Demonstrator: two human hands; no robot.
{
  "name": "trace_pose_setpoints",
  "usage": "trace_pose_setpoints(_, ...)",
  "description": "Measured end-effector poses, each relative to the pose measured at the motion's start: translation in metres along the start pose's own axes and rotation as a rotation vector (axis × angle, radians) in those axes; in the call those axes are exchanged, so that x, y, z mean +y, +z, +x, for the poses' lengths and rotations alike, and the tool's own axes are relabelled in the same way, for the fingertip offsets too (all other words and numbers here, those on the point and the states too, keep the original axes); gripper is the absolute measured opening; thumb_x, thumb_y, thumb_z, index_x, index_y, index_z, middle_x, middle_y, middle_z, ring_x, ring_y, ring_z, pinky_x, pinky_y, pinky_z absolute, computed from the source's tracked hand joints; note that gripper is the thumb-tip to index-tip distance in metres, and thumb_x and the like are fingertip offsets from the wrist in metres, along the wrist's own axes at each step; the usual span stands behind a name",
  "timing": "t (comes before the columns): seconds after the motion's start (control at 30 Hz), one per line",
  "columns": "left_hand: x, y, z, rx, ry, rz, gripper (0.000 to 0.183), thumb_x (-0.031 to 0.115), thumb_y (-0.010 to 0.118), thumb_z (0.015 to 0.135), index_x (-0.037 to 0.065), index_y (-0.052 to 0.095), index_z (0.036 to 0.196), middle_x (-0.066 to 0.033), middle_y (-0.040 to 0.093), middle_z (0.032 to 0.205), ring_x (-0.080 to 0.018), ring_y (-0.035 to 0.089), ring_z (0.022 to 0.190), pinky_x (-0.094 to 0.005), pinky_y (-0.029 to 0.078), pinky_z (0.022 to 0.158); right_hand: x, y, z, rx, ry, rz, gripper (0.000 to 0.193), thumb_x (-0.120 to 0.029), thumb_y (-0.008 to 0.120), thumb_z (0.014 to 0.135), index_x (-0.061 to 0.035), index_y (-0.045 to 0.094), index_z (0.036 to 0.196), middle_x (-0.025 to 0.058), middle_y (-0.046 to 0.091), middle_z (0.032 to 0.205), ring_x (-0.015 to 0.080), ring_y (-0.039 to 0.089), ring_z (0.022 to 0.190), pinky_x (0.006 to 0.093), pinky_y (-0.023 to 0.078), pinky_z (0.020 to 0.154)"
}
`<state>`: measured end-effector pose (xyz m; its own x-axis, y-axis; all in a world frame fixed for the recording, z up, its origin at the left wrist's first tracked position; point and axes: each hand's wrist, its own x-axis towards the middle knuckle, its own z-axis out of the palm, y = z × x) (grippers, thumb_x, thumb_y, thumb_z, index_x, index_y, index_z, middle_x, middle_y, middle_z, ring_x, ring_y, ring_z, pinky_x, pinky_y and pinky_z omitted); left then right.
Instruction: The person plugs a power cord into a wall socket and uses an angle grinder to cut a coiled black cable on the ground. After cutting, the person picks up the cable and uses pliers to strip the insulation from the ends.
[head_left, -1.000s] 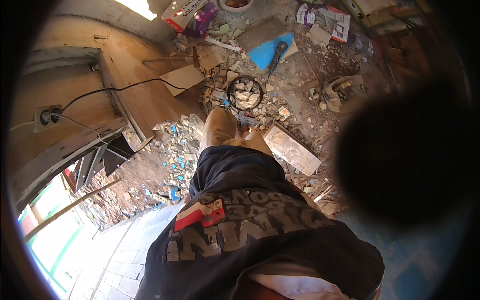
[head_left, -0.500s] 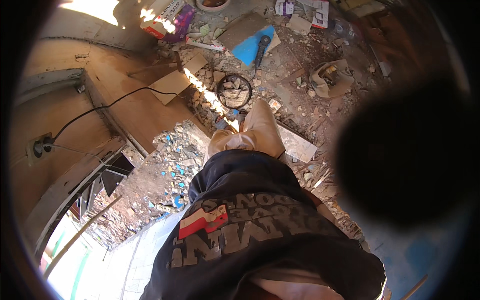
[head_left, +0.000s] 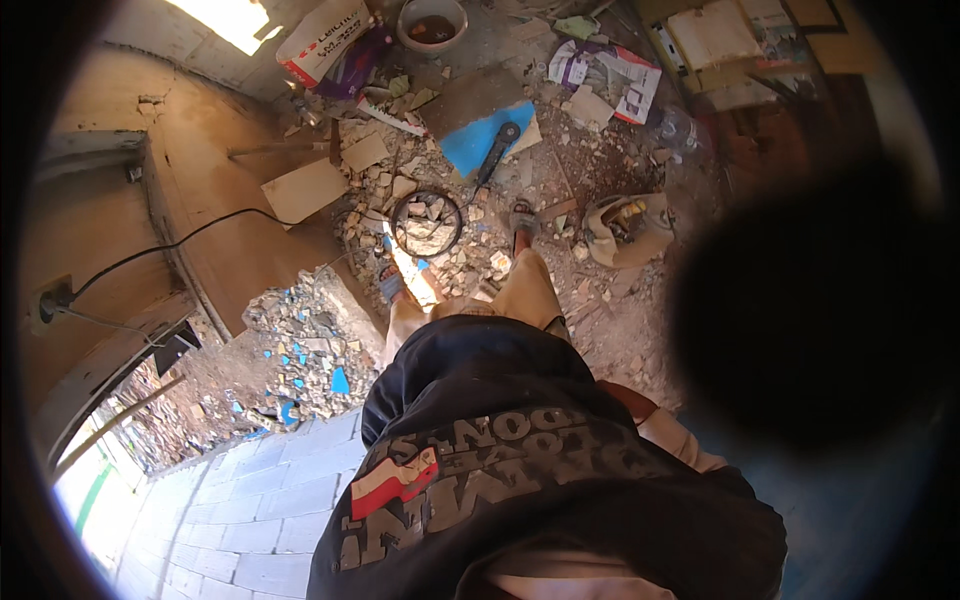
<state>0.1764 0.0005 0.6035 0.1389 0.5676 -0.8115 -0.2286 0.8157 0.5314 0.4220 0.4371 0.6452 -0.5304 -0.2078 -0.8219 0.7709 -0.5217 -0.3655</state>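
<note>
My left hand is outside the view. At the right side of my dark printed T-shirt (head_left: 540, 440), a brown patch, likely my right hand or wrist (head_left: 628, 402), shows beside a pale sleeve (head_left: 682, 440). Its fingers are hidden, so what they hold or touch cannot be made out. Ahead of my feet lies a black power tool with a round head, perhaps an angle grinder (head_left: 496, 153), partly on a blue-painted board (head_left: 465, 155). Its black cord (head_left: 398, 226) lies in a loop on the rubble.
Broken stone and tile (head_left: 305, 335) cover the ground. A bowl with brown liquid (head_left: 432, 28), a box (head_left: 325, 42) and a torn bag (head_left: 638, 85) lie farther off. A plug (head_left: 55, 300) sits in the left wall. A dark blurred shape (head_left: 800, 310) blocks the right.
The view has shifted, and the floor things sit lower and mostly further left. Both my feet show now, apart on the rubble. More of the pale sleeve shows. The power tool stays on the board.
</note>
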Motion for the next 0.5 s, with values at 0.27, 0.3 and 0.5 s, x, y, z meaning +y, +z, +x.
trace_pose_setpoints(0.27,0.105,0.111,0.096,-0.120,-0.057,-0.189,0.031,0.012,0.061,0.091,0.006,0.067,0.121,-0.0128,0.074,0.106,-0.0221,0.070,0.096,-0.0371,0.056,0.084,-0.097,-0.266,0.023,-0.418,0.400,-0.935,0.034,-0.019,0.066,0.091,-0.0060,0.068,0.122,0.0104,0.074,0.104,0.0229,0.071,0.089,0.0380,0.056,0.074)
trace_pose_setpoints(0.3,0.108,0.116,0.112,-0.107,-0.058,-0.210,0.031,0.012,0.061,0.091,0.006,0.068,0.120,-0.0128,0.074,0.105,-0.0221,0.070,0.096,-0.0371,0.056,0.084,-0.129,-0.288,0.045,-0.386,0.403,-0.822,0.033,-0.020,0.068,0.091,-0.0041,0.069,0.119,0.0097,0.074,0.102,0.0214,0.071,0.085,0.0375,0.056,0.069)
trace_pose_setpoints(0.5,0.008,0.082,0.291,0.442,-0.209,-0.112,0.027,0.018,0.062,0.087,0.013,0.074,0.110,-0.0147,0.075,0.099,-0.0286,0.073,0.086,-0.0381,0.057,0.083,-0.138,-0.457,0.289,0.265,0.007,-0.810,0.031,-0.024,0.073,0.090,-0.0025,0.071,0.111,0.0073,0.073,0.094,0.0154,0.068,0.084,0.0324,0.054,0.072)
